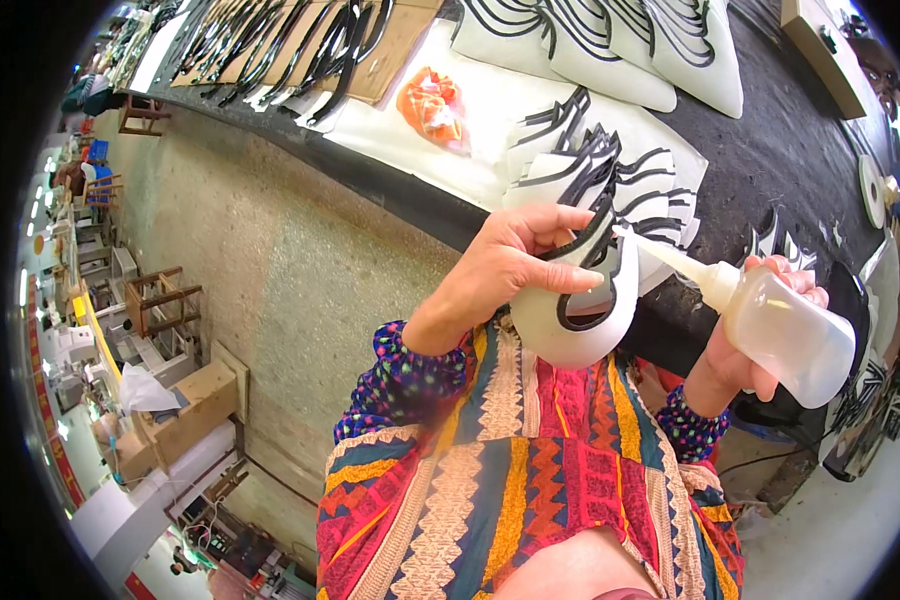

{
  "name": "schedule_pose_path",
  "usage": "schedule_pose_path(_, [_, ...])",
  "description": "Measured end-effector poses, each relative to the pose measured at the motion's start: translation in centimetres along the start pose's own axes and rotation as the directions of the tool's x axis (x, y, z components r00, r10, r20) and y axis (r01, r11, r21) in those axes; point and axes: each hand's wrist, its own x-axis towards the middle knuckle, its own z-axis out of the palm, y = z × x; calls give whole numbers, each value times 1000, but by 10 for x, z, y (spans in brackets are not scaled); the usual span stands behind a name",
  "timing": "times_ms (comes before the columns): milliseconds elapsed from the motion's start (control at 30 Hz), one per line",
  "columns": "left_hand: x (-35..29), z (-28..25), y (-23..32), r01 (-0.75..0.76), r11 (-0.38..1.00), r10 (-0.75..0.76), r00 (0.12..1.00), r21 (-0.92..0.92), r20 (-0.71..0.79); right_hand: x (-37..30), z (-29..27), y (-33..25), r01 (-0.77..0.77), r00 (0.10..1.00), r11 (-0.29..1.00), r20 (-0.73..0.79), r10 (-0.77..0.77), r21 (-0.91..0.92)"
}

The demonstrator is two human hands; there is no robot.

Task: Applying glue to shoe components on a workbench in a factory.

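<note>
My left hand [510, 265] is closed on a curved white shoe upper [575, 335] with black edging, thumb on the near side and fingers behind it. A dark opening shows in the piece. In my right hand [725, 365] is a translucent squeeze bottle [795, 335] with a long white nozzle, tilted with its tip pointing left. The nozzle tip is at the upper's black edge; whether it touches, I cannot tell. Clear liquid seems to lie inside the bottle. Just beyond my hands, white pieces with black edging [650, 185] lie overlapping on the table.
On the black tabletop [760, 130] lie stacked white panels with black curved lines [690, 50]. Black strips [355, 50] cover a brown board at the far left, near an orange bundle [432, 105]. A wooden box [825, 50] stands far right. Stools [165, 300] stand on the floor leftward.
</note>
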Motion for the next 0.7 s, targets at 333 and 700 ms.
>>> schedule_pose_path(333, [-4,0,-4,-16,1000,17,1000,21,-22,0,-5,2,-14,986,999,164,8,35])
schedule_pose_path(700, [-18,2,-24,-12,999,14,997,31,-79,-13,-5,-1,-162,986,981,18,165,-111])
